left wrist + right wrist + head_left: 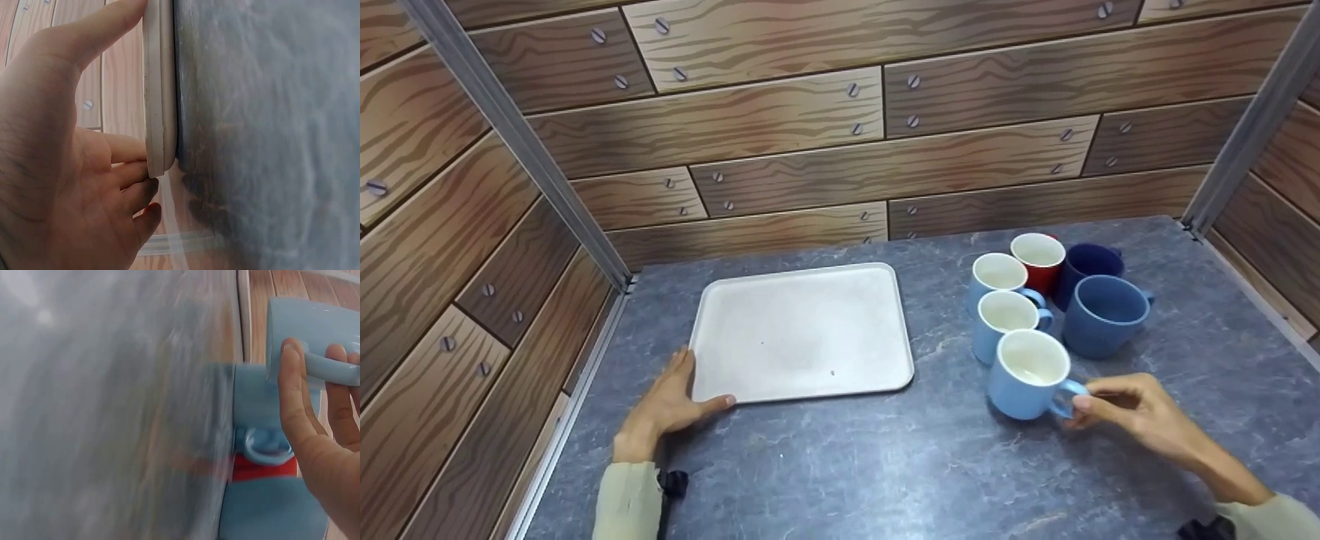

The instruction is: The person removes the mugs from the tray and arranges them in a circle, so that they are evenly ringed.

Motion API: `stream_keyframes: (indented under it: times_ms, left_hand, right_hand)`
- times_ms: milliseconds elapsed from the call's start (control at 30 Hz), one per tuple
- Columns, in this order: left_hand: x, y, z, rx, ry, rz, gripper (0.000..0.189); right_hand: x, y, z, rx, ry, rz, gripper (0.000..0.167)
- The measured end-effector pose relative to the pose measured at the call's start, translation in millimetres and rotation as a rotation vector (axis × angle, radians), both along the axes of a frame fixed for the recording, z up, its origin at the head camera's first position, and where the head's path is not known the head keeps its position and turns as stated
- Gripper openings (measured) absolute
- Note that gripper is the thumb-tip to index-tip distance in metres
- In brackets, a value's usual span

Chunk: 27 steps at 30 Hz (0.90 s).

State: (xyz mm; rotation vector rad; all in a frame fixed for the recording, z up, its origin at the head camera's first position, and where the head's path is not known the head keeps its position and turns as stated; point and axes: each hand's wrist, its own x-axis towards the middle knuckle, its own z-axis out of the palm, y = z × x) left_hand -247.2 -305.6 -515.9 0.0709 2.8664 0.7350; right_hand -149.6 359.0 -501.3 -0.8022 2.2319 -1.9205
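My right hand [1140, 412] pinches the handle of a light blue mug [1020, 397] with a white inside. In the right wrist view this mug [315, 326] is lifted off the table, fingers at its handle. Directly behind it stand two more light blue mugs [988, 337] with white insides. On the left lies a white rectangular tray [802, 337]. My left hand [667, 405] rests at its near left corner, thumb along the front edge and fingers by the left side. The left wrist view has the tray's rim [157, 90] between thumb and fingers, which are not wrapped round it.
Behind the light blue mugs are a red mug [1041, 279], a dark navy mug [1091, 260] and a wider blue mug [1099, 322]. The grey marbled table [840, 465] is bounded by wood-patterned walls [795, 124] and metal corner posts [525, 150].
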Motion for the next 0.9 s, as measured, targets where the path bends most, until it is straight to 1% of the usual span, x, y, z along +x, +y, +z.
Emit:
stream_keyframes:
  times_ms: [167, 333, 467, 667, 900]
  left_hand:
    - [-0.7, 0.1, 1.3, 0.008, -0.011, 0.000, 0.138]
    - [-0.4, 0.1, 0.6, 0.011, -0.001, -0.004, 0.137]
    - [0.1, 0.8, -0.8, -0.001, 0.005, -0.002, 0.137]
    - [-0.8, 1.9, -2.3, -0.003, 0.008, 0.000, 0.137]
    - [-1.1, -0.1, -2.9, 0.004, 0.007, -0.002, 0.138]
  right_hand:
    - [-0.5, 18, -3.5, 0.003, -0.014, -0.024, 0.020]
    - [-3.3, 30, -6.1, 0.004, -0.060, -0.059, 0.020]
    - [-6.0, 36, -7.4, -0.012, -0.101, -0.074, 0.019]
    - [-9.8, 43, -8.3, -0.023, -0.131, -0.080, 0.020]
    - [-16.1, 48, -10.2, 0.024, -0.178, -0.094, 0.021]
